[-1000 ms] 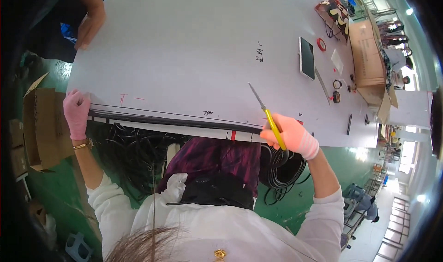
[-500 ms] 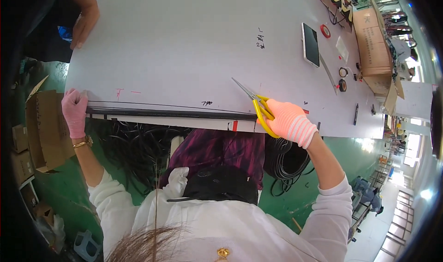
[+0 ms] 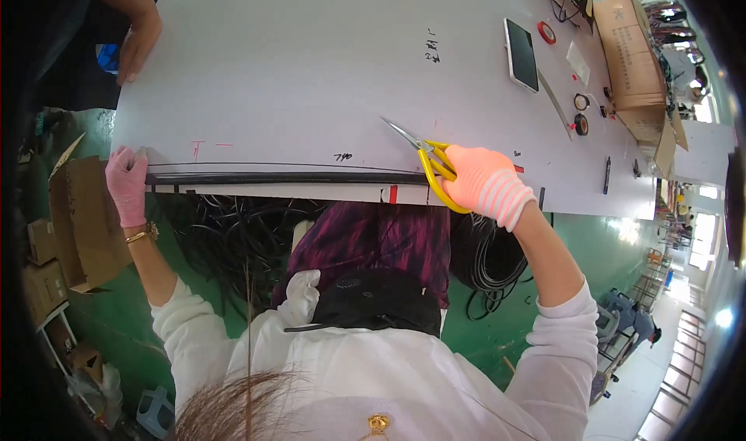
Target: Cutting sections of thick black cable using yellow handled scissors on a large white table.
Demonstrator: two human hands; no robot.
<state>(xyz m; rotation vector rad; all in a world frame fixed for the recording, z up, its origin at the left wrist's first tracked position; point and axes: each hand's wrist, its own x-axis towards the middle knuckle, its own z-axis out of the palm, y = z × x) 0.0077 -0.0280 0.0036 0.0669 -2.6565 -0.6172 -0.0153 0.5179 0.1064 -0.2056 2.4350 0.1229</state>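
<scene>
**Stretched cable pinned along the bench's near edge, scissors at its right end**

Holding a length of black cable (image 3: 280,177) taut along the near edge of the white bench (image 3: 311,68), the person has a gloved hand at each end of it. Below that edge, loose coils of black cable (image 3: 233,239) hang toward the green floor.

The left hand (image 3: 127,184), in a pink glove, is closed over the cable's left end at the bench's near left corner, pressing it down, probably so the run stays straight against the marks drawn beside it. The cable's long axis runs left to right, parallel with the near edge and just inside it.

The right hand (image 3: 483,183), in an orange glove, is curled through the yellow handles of a pair of scissors (image 3: 423,155) near the cable's right end (by a small red mark on the bench edge). The blades are nearly closed and point up and left, away from the person; whether they touch the cable I cannot tell.

Farther back lie a dark phone (image 3: 521,43), a roll of red tape (image 3: 547,31) and cardboard boxes (image 3: 629,45) at the far right corner. Another person's hand (image 3: 136,45) rests on the far left edge.
</scene>
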